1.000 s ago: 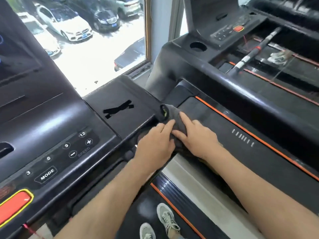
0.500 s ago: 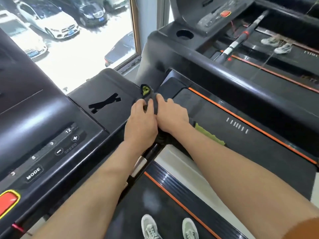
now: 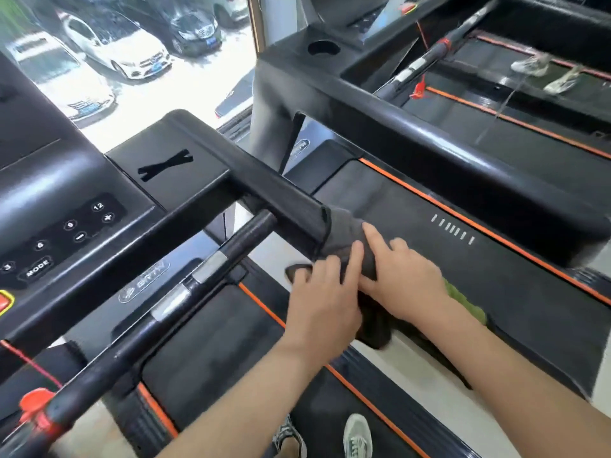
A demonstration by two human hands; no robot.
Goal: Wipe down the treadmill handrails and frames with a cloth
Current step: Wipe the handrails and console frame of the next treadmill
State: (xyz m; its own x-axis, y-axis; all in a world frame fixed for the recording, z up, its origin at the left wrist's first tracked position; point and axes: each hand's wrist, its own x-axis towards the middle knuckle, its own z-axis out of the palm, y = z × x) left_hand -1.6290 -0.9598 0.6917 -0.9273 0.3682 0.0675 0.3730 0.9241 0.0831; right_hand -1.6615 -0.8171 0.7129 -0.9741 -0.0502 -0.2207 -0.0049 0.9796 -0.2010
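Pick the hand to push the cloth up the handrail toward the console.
Right, probably: the right hand lies atop the grey cloth on the handrail, fingers nearest its front edge; the left hand sits lower, on the inner side.

Ahead of me a window let in bright daylight over parked cars; a second treadmill stood on my right.

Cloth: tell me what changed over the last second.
The cloth, with the left hand and right hand on it, slid back along the handrail toward the person, away from the console tray, baring rail it had covered. Unchanged: both hands press the cloth to the rail, and nothing was let go.
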